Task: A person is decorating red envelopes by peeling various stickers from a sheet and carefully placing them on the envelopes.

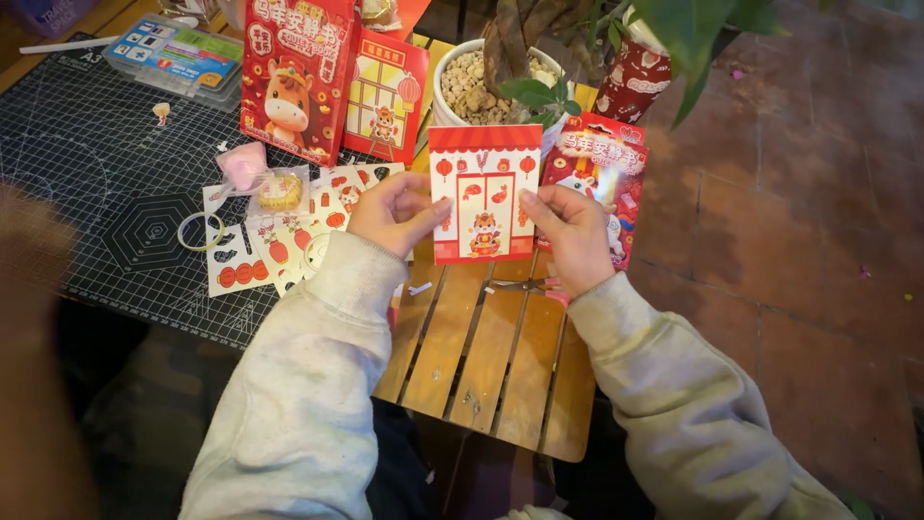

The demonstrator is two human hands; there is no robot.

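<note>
I hold a red and white paper card (483,193) upright between both hands, above a wooden slatted table (481,356). The card shows a doorway picture with lanterns and a small cartoon animal. My left hand (395,214) grips its left edge with the thumb on the front. My right hand (570,236) pinches the right edge. Both arms wear light grey sleeves. Under my right hand lies a red packet (616,159) in clear wrap.
A black cutting mat (106,183) covers the left, with sticker sheets (279,246), a tape ring (200,231), a pink bit (241,162) and a plastic box (178,58). Red printed packs (298,72) stand behind. A white plant pot (476,82) with pebbles sits beyond the card. Small scissors (520,285) lie on the slats.
</note>
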